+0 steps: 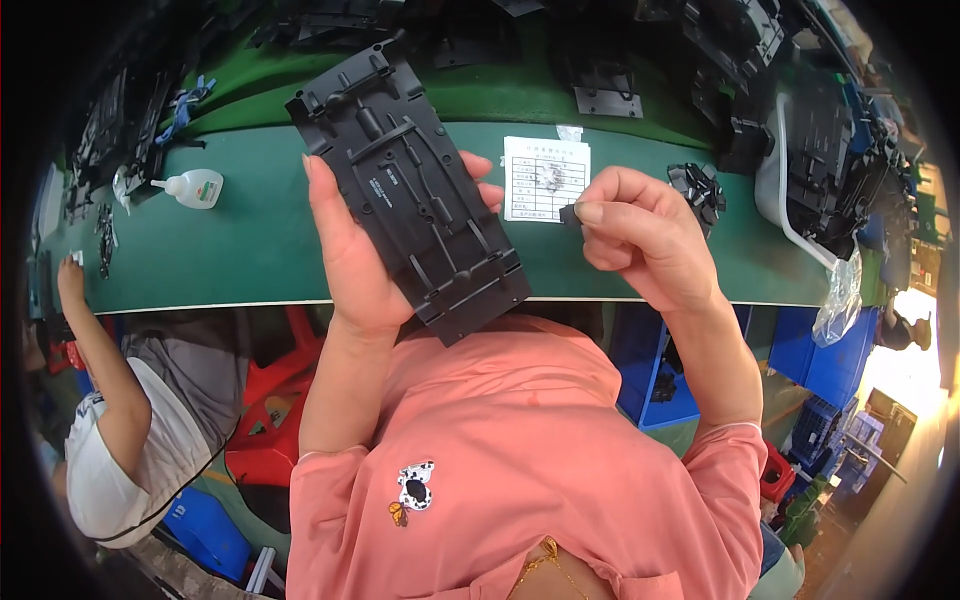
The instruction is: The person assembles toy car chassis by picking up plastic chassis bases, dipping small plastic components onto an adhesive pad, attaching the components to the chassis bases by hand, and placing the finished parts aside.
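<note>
My left hand (352, 262) grips a long black plastic chassis plate (405, 185) from beneath, thumb along its left edge and fingertips showing past its right edge. The plate is tilted, with its face of moulded ribs and rods turned up. To the right, my right hand (645, 235) pinches a small dark flat piece (570, 214) between thumb and forefinger, apart from the plate. What kind of piece it is cannot be made out. Behind that hand, a printed paper form (530, 180) with a dark smudge lies on the green table (260, 255).
A white squeeze bottle (192, 188) lies left of the plate. Small black parts (697, 190) are heaped right of my right hand. A white-rimmed bin (790, 200) holds black parts farther right. More black plates (605, 95) lie along the back. A co-worker (150, 430) sits at left.
</note>
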The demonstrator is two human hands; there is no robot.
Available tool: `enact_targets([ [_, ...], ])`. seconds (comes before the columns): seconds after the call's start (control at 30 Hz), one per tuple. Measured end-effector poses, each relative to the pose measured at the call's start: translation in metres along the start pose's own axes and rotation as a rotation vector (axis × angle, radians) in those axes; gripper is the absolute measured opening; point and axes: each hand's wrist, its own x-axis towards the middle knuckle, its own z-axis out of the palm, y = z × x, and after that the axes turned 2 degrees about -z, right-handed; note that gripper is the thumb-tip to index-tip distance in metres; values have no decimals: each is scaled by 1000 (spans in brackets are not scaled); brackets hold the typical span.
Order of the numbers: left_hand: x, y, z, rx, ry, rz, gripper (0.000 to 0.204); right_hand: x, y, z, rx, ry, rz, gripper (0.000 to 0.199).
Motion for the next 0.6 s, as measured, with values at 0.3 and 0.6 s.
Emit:
enact_targets([
  [0.3, 0, 1, -2, 50, -4, 5, 84, -9, 1, 9, -101, 37, 12, 4],
  [0.6, 1, 1, -1, 53, -52, 21, 83, -11, 27, 8, -1463, -128, -1293, 30],
])
